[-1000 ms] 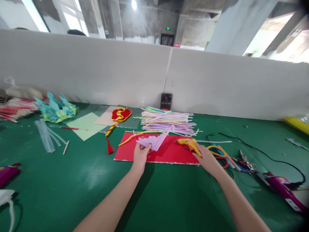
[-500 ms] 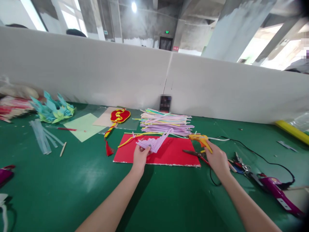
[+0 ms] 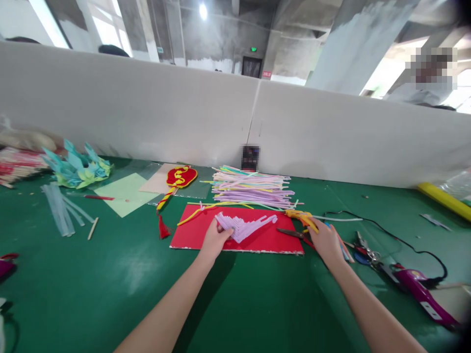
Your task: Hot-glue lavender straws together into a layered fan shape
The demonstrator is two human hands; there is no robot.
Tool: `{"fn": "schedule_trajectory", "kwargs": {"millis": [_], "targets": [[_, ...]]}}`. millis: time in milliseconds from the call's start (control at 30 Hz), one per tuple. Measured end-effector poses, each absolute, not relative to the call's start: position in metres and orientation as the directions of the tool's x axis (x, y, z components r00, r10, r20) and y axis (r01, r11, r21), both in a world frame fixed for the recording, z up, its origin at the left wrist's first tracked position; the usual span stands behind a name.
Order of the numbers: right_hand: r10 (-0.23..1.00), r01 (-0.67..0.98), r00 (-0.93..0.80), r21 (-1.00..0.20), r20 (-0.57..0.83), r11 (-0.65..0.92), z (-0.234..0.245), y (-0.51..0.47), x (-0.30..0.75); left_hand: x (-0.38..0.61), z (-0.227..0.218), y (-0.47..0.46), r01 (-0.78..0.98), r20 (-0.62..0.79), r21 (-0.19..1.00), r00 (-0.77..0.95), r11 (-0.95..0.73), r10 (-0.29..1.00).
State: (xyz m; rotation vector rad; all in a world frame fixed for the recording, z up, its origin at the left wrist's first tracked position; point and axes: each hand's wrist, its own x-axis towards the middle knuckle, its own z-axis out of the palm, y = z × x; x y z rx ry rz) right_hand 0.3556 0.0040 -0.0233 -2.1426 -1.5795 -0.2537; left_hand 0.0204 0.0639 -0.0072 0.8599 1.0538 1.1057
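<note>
Left grip (image 3: 214, 242) pinches the purple piece (image 3: 241, 229) over the red board (image 3: 187, 236), and the right grip (image 3: 327, 241) is closed around the yellow glue gun (image 3: 297, 215). Best to hold the piece still and keep the gun off bare skin, as it may be hot.

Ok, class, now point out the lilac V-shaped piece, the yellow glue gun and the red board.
Lilac V-shaped piece (image 3: 242, 230): head view, near the bend of the V.
Yellow glue gun (image 3: 299, 215): head view, on its body.
Red board (image 3: 263, 243): head view, on bare surface near the front edge.
</note>
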Motion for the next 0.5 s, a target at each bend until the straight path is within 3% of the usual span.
{"fn": "schedule_trajectory", "kwargs": {"millis": [333,433,500], "targets": [[0.820,0.939,0.330,-0.251,0.467,-0.235,-0.001,0.001,0.356,0.003,0.007,0.057,0.076,-0.184,0.980,-0.018,0.185,0.983],[0.791,0.940,0.306,-0.297,0.529,-0.165,0.011,0.007,0.348,-0.007,0.016,0.057,0.421,0.083,0.907,-0.164,-0.006,0.983],[0.804,0.943,0.274,-0.310,0.528,-0.118,0.016,0.017,0.337,-0.009,0.021,0.054,0.595,0.302,0.788,-0.151,-0.157,0.941]]}}
